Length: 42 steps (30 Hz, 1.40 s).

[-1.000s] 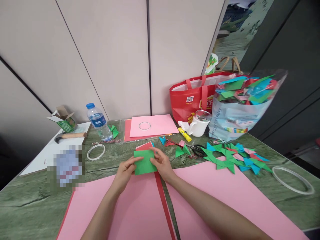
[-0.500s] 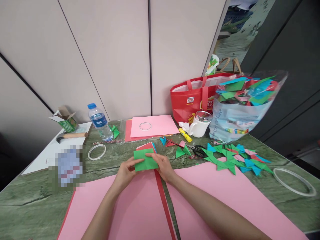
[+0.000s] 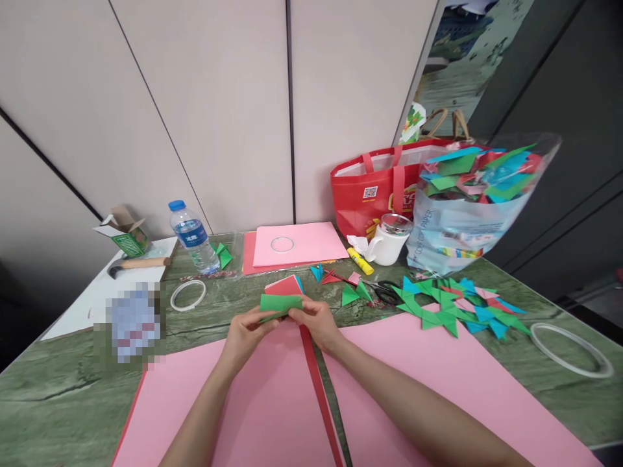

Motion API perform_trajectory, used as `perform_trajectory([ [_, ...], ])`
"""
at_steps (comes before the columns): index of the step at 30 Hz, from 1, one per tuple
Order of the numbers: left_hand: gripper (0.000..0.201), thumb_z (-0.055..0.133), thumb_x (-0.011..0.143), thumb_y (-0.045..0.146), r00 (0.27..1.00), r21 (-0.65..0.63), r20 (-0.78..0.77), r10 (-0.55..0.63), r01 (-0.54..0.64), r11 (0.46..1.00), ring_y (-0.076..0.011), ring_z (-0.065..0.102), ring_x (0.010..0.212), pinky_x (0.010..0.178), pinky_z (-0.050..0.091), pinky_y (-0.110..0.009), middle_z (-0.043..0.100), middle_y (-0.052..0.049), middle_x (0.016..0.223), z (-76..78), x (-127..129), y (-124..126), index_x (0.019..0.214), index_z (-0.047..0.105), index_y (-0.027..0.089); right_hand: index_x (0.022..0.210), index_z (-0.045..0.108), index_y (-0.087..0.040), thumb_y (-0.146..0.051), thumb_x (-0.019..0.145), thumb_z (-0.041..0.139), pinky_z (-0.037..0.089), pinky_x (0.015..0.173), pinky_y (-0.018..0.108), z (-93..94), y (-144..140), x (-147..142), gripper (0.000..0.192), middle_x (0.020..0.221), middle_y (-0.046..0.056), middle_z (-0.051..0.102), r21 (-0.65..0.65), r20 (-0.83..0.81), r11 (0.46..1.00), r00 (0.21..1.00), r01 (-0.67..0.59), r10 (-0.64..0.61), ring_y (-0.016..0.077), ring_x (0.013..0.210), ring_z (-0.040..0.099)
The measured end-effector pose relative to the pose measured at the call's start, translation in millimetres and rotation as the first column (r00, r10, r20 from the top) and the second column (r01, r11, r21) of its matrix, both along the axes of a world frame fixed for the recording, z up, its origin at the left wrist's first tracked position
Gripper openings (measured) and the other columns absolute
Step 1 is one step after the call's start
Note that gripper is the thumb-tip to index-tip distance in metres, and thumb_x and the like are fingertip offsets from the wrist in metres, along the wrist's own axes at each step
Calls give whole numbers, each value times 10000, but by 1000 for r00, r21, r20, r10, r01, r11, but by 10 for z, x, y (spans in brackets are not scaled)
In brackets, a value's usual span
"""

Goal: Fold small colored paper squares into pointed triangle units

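A green sheet of paper point(image 3: 281, 303) is held between both hands above the large pink sheets point(image 3: 263, 395). It is bent over, so its upper part shows as a narrow strip. My left hand point(image 3: 247, 334) pinches its left end, and my right hand point(image 3: 316, 322) grips the right end with the thumb in front. Just behind the hands lies a small stack of red and blue paper point(image 3: 286, 285), partly covered by the green paper.
Folded paper stars point(image 3: 438, 311), scissors point(image 3: 387, 292) and a glue stick point(image 3: 360, 261) lie to the right, near a white mug point(image 3: 388, 245), a red bag point(image 3: 357, 201) and a plastic bag of paper pieces point(image 3: 457, 233). Left are a water bottle point(image 3: 195, 240), a hammer point(image 3: 141, 263) and a ring point(image 3: 189, 296).
The green paper was a flatter, fuller rectangle facing me; now it is bent over into a narrower strip. Both thumbs have shifted to its near side.
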<state>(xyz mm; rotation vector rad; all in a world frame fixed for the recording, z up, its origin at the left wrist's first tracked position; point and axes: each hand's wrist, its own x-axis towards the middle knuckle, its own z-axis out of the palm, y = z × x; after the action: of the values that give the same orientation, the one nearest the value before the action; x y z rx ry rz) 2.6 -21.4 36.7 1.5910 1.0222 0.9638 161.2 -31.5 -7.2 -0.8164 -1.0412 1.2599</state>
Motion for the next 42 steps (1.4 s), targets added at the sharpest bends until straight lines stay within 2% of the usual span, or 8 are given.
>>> perform_trajectory([
  [7, 240, 617, 676, 333, 986, -177, 116, 122, -100, 979, -251, 621, 821, 767, 468, -365, 706, -46, 788, -68, 6, 3, 791, 703, 141, 643, 670, -180, -284, 621, 673, 432, 734, 297, 16, -13, -5, 106, 836, 25, 638, 14, 53, 1000, 999, 7, -8, 184, 803, 570],
  [10, 206, 663, 631, 307, 983, -142, 72, 169, -158, 977, -226, 625, 750, 713, 476, -321, 705, -39, 750, -118, 10, 11, 741, 697, 137, 666, 649, -178, -284, 573, 706, 433, 659, 268, -9, -2, -19, 152, 748, 5, 632, -29, 23, 999, 999, 25, -25, 157, 702, 565],
  [15, 196, 697, 587, 277, 977, -97, 52, 208, -202, 974, -204, 613, 717, 676, 471, -282, 703, -35, 756, -147, 25, 14, 732, 697, 146, 464, 526, -152, -335, 623, 667, 386, 546, 225, -62, 16, -23, 281, 591, -17, 561, -34, 98, 988, 984, 150, -146, 108, 562, 495],
  [20, 217, 711, 568, 273, 965, -194, 144, 220, -190, 962, -211, 621, 724, 679, 486, -295, 702, -50, 750, -142, 45, 13, 738, 694, 138, 611, 573, -155, -373, 600, 679, 383, 491, 226, -47, 12, -18, 242, 534, -27, 539, -84, 143, 974, 970, 209, -196, 105, 496, 472],
  [24, 439, 722, 550, 237, 959, -206, 214, 187, -142, 968, -224, 614, 830, 736, 485, -317, 687, -73, 888, -92, 63, -3, 970, 639, 139, 920, 600, -190, -320, 581, 703, 441, 569, 252, -4, -17, -15, 377, 817, 30, 640, -10, 138, 980, 971, 201, -197, 146, 639, 563],
  [28, 697, 707, 585, 226, 955, -243, 260, 144, -80, 967, -207, 616, 847, 762, 483, -336, 676, -65, 937, -47, 74, -22, 1226, 437, 190, 828, 672, -202, -325, 629, 669, 441, 559, 269, -5, -47, -22, 234, 766, 29, 669, 31, 281, 973, 932, 229, -228, 162, 616, 564],
  [35, 305, 676, 632, 281, 948, -307, 282, 150, -60, 950, -217, 640, 750, 711, 505, -332, 698, -98, 836, -167, 54, -2, 879, 649, 105, 820, 690, -202, -324, 628, 674, 459, 584, 289, -50, -48, -40, 228, 781, 31, 687, 34, 288, 964, 921, 264, -262, 186, 650, 587],
  [42, 250, 701, 602, 280, 934, -338, 304, 190, -81, 938, -213, 651, 702, 676, 515, -327, 710, -77, 772, -208, 44, 2, 790, 657, 121, 812, 690, -204, -328, 635, 665, 468, 595, 298, -52, -45, -43, 218, 776, 32, 686, 32, 297, 966, 920, 257, -255, 190, 660, 591],
])
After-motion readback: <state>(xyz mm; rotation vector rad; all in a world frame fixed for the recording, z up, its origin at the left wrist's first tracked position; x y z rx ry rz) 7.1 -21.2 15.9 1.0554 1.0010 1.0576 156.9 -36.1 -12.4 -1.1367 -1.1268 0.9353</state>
